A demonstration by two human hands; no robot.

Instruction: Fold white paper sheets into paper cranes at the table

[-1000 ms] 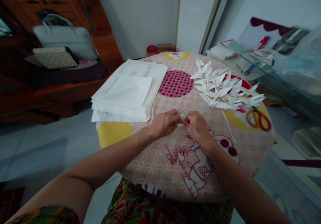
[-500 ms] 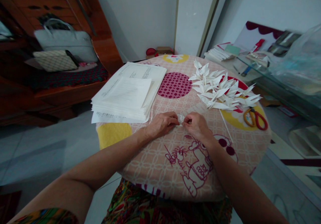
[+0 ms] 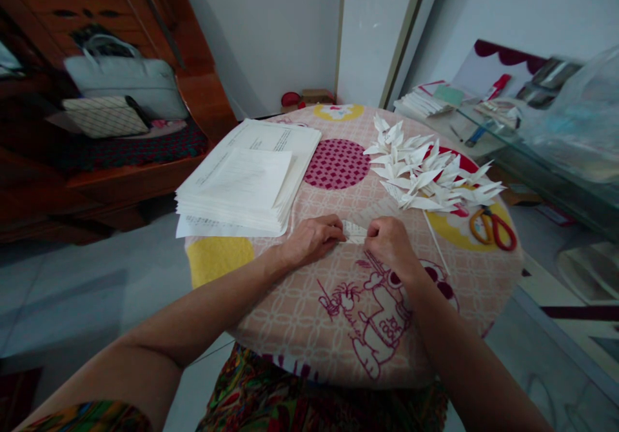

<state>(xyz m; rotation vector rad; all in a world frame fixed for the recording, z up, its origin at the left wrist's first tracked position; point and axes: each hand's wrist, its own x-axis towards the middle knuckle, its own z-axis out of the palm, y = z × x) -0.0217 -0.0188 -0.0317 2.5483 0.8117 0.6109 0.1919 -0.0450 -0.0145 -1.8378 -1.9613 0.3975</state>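
Observation:
A small folded piece of white paper (image 3: 354, 231) lies on the round table's patterned cloth (image 3: 300, 303), between my two hands. My left hand (image 3: 313, 238) pinches its left end with curled fingers. My right hand (image 3: 391, 242) is closed on its right end, knuckles up. A pile of finished folded white paper shapes (image 3: 428, 175) lies beyond my right hand. A thick stack of printed white sheets (image 3: 249, 177) sits beyond my left hand.
Orange-handled scissors (image 3: 492, 227) lie at the table's right edge, and a thin white stick (image 3: 435, 242) lies just right of my right hand. A wooden bench with bags (image 3: 120, 84) stands at left. A glass-topped table with stationery (image 3: 488, 113) stands at right.
My right hand has slid a little to the right, and more of the folded paper shows between the hands. The left hand has stayed in place.

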